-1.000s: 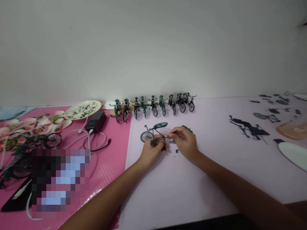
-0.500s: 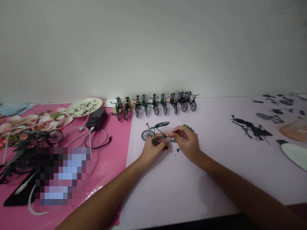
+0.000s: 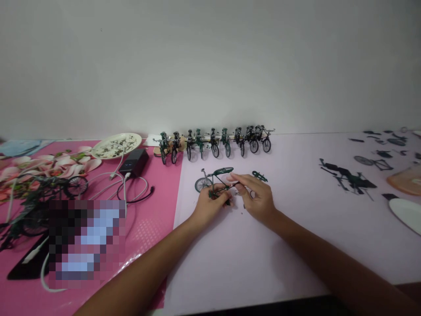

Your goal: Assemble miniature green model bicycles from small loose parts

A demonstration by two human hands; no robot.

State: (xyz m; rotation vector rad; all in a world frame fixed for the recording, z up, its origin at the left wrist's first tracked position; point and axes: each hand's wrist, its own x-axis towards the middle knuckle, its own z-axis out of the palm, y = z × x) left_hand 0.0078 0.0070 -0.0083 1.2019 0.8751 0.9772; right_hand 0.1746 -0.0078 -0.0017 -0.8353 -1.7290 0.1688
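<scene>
My left hand (image 3: 213,202) is closed round the frame of a small dark green model bicycle (image 3: 223,170), holding it just over the white sheet. Its spoked wheel (image 3: 201,184) sticks out on the left, while the lower frame is partly hidden by my fingers. My right hand (image 3: 258,196) pinches a thin dark piece (image 3: 237,184) against the bicycle's right side; its kind is too small to tell. Behind the right hand lies a green flat part (image 3: 260,176). A tiny ring-like bit (image 3: 241,213) rests in front of the hands.
Several finished model bicycles (image 3: 215,150) stand in a row by the wall. Loose bicycle parts (image 3: 351,179) and a white plate (image 3: 406,213) are at right. On the pink cloth at left are a black box (image 3: 134,161), cables, a plate of small pieces (image 3: 98,152) and another model bicycle (image 3: 77,186).
The fingers of my right hand have shifted and the dark piece now points down toward the frame. More of the green part behind shows. My left hand keeps its hold on the bicycle.
</scene>
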